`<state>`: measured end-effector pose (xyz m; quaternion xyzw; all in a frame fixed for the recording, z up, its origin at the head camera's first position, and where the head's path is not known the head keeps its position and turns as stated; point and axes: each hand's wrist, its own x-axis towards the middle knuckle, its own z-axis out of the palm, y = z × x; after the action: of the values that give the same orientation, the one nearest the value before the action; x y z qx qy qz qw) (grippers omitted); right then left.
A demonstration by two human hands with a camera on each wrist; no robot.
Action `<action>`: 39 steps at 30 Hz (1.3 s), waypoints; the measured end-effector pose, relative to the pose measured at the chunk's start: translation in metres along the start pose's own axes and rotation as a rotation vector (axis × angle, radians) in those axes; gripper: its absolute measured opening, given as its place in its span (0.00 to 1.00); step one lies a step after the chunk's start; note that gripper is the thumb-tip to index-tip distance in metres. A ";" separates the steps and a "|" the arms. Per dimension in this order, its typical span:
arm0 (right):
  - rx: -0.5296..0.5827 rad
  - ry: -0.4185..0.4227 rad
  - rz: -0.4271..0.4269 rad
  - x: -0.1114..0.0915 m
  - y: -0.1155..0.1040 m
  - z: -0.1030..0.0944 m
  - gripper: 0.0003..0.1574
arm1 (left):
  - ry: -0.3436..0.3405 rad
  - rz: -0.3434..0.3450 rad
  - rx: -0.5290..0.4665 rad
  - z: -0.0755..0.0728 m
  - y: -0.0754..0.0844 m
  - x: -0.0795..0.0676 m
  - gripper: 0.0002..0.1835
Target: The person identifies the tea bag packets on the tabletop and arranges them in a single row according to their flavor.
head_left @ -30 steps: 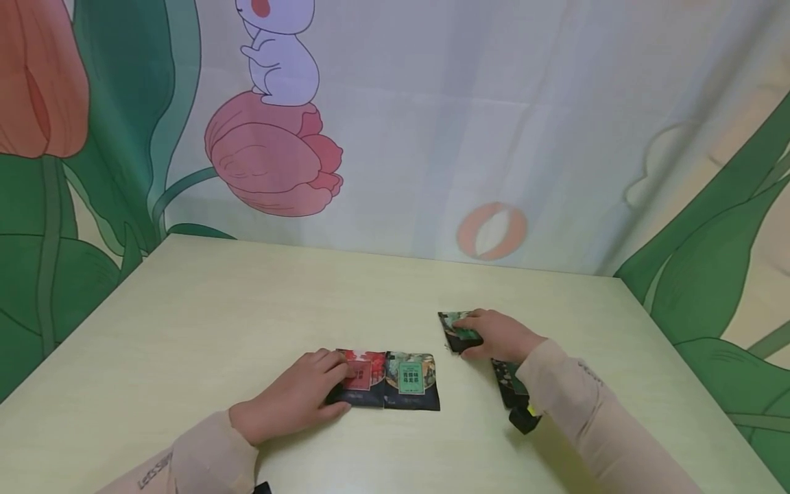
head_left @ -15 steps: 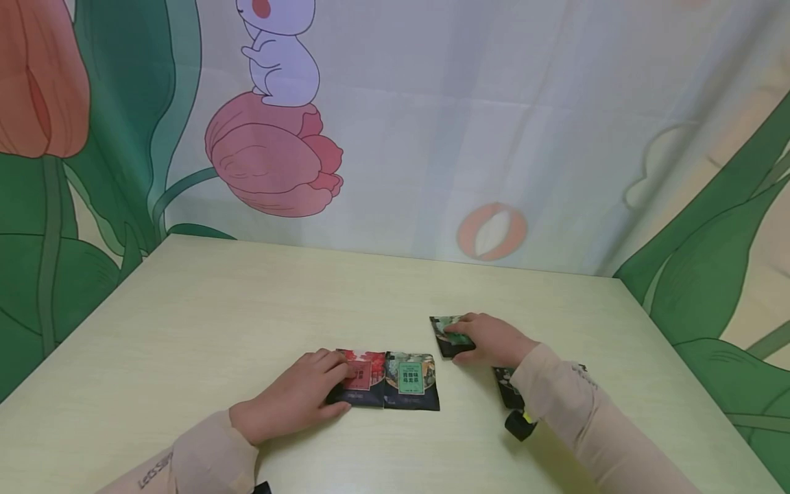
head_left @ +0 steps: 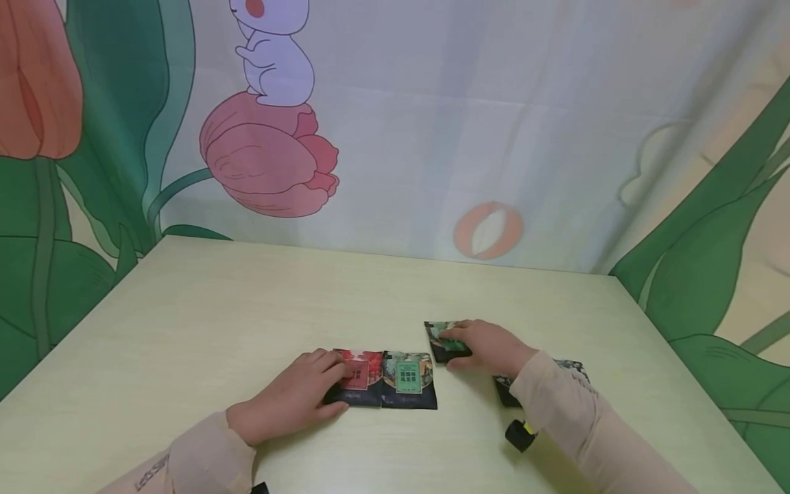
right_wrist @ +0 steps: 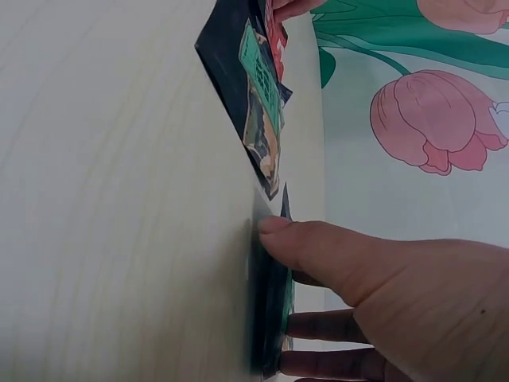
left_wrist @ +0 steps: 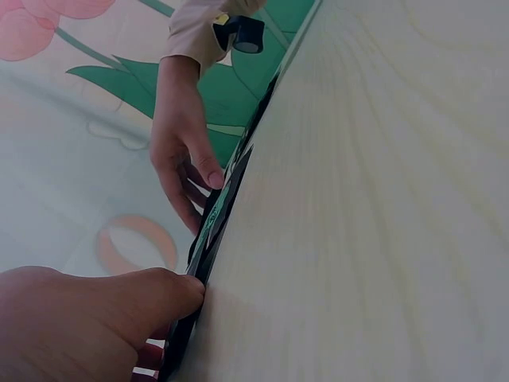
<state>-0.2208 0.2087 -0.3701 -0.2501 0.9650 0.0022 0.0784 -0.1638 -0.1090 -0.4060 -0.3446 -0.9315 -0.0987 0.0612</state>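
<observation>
We have four flat packets on a pale table (head_left: 247, 295). Left hand (head_left: 293, 391): loose, not clenched, fingers resting on the red packet (head_left: 370, 394), thumb at its near edge; we mark that packet around mid-table, well short of the far edge. Green-label packet (head_left: 409, 381) sits right beside it, sides touching. Right hand (head_left: 490, 346): grasping the green packet (head_left: 438, 348) between thumb and fingers, nearer the table's far edge than the pair and just off the green-label packet's far right corner. We see the dark packet (head_left: 506, 393) closest to the table's right edge, partly hidden by the right sleeve (head_left: 586, 418). Tulip-print backdrop (head_left: 382, 137) behind.
</observation>
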 end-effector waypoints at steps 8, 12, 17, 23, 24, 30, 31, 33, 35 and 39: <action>0.017 0.016 0.017 -0.008 -0.006 0.000 0.35 | -0.004 -0.004 -0.001 0.001 0.000 0.000 0.24; 0.004 0.013 0.029 -0.012 -0.008 0.002 0.35 | 0.001 0.000 0.001 0.002 -0.001 0.000 0.24; -0.003 0.022 0.022 -0.018 -0.011 0.004 0.35 | 0.005 -0.002 -0.007 0.001 -0.001 0.000 0.24; -0.028 0.035 0.033 -0.026 -0.014 0.008 0.36 | 0.003 -0.004 -0.004 0.001 -0.001 0.000 0.25; -0.028 0.038 0.034 -0.027 -0.014 0.009 0.36 | 0.002 -0.004 -0.004 0.001 -0.001 0.000 0.25; -0.010 0.039 0.035 -0.033 -0.016 0.011 0.36 | 0.002 -0.004 -0.001 0.002 -0.001 0.000 0.25; -0.010 0.038 0.039 -0.034 -0.016 0.011 0.36 | 0.002 -0.004 0.000 0.002 -0.001 0.000 0.25; -0.016 0.038 0.045 -0.036 -0.017 0.011 0.36 | 0.003 -0.003 0.001 0.003 -0.001 0.000 0.25; -0.028 0.041 0.045 -0.038 -0.019 0.012 0.37 | 0.004 0.000 0.002 0.003 -0.001 0.001 0.25; -0.049 0.049 0.032 -0.041 -0.021 0.013 0.36 | 0.003 0.000 0.010 0.004 -0.002 0.001 0.25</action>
<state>-0.1730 0.2108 -0.3758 -0.2366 0.9702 0.0211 0.0483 -0.1658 -0.1090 -0.4100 -0.3441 -0.9319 -0.0946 0.0642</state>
